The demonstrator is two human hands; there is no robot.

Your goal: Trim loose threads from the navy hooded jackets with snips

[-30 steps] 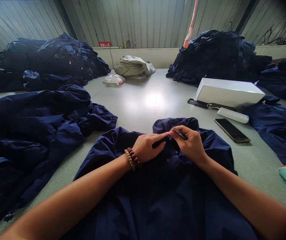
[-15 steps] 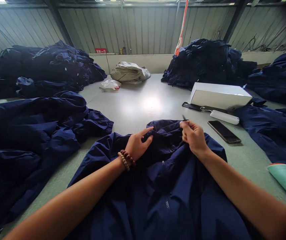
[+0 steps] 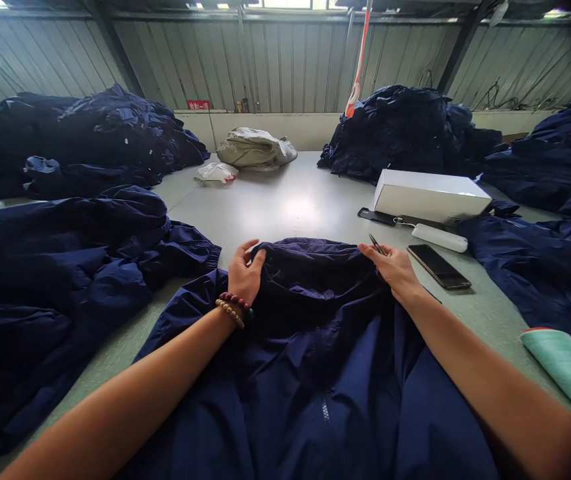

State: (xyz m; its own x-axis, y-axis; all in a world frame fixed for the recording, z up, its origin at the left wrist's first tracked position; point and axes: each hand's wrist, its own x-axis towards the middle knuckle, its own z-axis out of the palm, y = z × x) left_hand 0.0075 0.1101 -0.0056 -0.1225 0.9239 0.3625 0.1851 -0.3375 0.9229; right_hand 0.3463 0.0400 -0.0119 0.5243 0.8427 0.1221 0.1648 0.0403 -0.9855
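Left hand (image 3: 243, 273) and right hand (image 3: 395, 270) sit well apart on the collar (image 3: 310, 257) of a navy zip jacket (image 3: 315, 393) at the near edge of the surface (image 3: 285, 213), left curled over it, right pinching a slim pointed metal tool (image 3: 376, 245), apparently keeping the collar stretched between them.

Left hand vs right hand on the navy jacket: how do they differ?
The left hand stands curled over the collar of the navy nylon jacket, while the right hand lies flatter at the collar's other side. The right hand pinches a small dark pointed tool; the left holds no tool. The left wrist wears two bead bracelets, brown and dark red; the right wrist is bare. Both hands are at the same jacket's collar.
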